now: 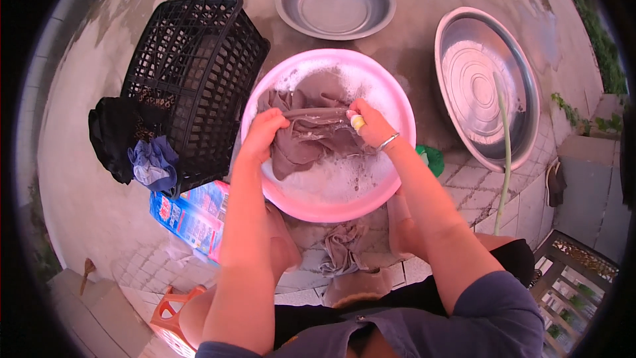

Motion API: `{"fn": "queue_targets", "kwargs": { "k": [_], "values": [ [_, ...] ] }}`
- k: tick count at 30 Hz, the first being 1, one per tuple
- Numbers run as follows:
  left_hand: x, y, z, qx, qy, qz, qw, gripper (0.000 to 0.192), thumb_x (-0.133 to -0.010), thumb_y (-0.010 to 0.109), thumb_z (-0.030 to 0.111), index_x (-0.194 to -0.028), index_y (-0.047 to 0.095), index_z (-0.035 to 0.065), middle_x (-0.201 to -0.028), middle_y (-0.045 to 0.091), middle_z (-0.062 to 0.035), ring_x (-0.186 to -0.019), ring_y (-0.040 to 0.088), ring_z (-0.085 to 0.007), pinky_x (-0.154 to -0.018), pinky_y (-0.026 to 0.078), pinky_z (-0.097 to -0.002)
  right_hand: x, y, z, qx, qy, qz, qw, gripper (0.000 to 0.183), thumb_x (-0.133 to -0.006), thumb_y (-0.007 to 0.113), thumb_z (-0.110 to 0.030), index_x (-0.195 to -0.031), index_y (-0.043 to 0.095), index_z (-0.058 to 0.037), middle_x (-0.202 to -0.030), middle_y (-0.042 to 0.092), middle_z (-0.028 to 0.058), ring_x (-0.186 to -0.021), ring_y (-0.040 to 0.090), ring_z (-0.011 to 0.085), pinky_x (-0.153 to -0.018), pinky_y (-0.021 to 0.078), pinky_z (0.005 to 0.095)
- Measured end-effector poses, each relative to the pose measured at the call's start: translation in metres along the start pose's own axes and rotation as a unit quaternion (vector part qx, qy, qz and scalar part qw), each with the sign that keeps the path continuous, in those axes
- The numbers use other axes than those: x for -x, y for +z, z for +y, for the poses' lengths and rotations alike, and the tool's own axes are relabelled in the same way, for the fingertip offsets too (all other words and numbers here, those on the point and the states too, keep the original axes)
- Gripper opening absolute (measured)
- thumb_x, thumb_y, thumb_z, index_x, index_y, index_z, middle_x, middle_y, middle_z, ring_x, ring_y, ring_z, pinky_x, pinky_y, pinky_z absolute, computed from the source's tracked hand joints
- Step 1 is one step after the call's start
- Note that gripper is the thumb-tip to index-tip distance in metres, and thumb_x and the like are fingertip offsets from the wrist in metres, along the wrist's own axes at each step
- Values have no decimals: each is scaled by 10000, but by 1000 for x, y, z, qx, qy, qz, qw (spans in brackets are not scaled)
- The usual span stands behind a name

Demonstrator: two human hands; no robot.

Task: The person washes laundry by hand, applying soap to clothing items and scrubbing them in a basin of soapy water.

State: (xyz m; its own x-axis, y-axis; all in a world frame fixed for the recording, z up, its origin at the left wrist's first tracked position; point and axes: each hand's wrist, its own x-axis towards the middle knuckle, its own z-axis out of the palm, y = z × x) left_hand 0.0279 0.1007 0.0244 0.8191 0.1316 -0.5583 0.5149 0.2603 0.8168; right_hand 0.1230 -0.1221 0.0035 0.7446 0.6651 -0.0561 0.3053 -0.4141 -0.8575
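A pink plastic basin [325, 213] of sudsy water stands before me, with a wet grey-brown garment [298, 151] lying partly in the foam. My left hand [263, 134] grips a fold of the cloth near the basin's left side. Across from it, my right hand [372, 124] grips the same fabric, so a strip of it is drawn taut between them. A small yellow-and-white thing [357, 122] sits at my right fingers; whether it is worn or held I cannot tell. A silver bangle [388, 142] circles my right wrist.
A black plastic basket [198, 69] tilts at left, dark clothing [112, 134] and a blue cloth [153, 161] over its edge. A blue-and-pink detergent bag [191, 216] lies below. Metal basins [335, 2] [472, 74] stand beyond and right, a hose [506, 159] in one. A crumpled cloth [344, 248] lies near me.
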Motion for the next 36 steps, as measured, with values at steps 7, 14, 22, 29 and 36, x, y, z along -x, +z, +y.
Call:
{"fn": "queue_targets", "kwargs": {
  "k": [7,14,22,29,36],
  "values": [
    [18,55,-12,253,-58,35,965,204,-753,469,62,-952,513,47,-864,549,-55,-833,515,-161,-757,407,-296,2,45,-40,-3,119,236,964,169,-791,462,-262,-842,463,-101,-648,542,159,-642,537,346,-554,405,409],
    [-1,72,-62,258,-99,222,935,180,-728,430,120,-794,549,2,-803,535,-106,-682,515,-198,-590,414,-341,-17,60,-68,81,133,119,981,353,-741,494,-398,-635,540,-65,-585,524,166,-561,518,333,-504,392,394],
    [-4,70,-47,254,-54,162,952,281,-782,433,198,-887,543,-38,-856,547,-95,-739,520,-176,-635,416,-331,-33,49,-65,96,92,30,991,310,-725,508,-358,-735,594,-61,-711,555,185,-690,548,327,-632,426,400],
    [-9,4,-29,-166,7,129,978,353,-772,509,354,-896,577,31,-816,577,-83,-742,525,-159,-678,398,-287,-50,-28,-31,-227,295,-95,923,384,-766,518,-375,-831,585,-3,-820,562,59,-771,485,137,-725,384,282],
    [13,48,5,-483,377,118,782,401,-672,609,213,-1030,499,68,-1029,484,-117,-952,451,-269,-791,358,-332,-44,-55,-36,-190,166,-231,940,311,-745,584,-234,-935,533,6,-850,545,48,-802,487,126,-731,386,245]
  ]
}}
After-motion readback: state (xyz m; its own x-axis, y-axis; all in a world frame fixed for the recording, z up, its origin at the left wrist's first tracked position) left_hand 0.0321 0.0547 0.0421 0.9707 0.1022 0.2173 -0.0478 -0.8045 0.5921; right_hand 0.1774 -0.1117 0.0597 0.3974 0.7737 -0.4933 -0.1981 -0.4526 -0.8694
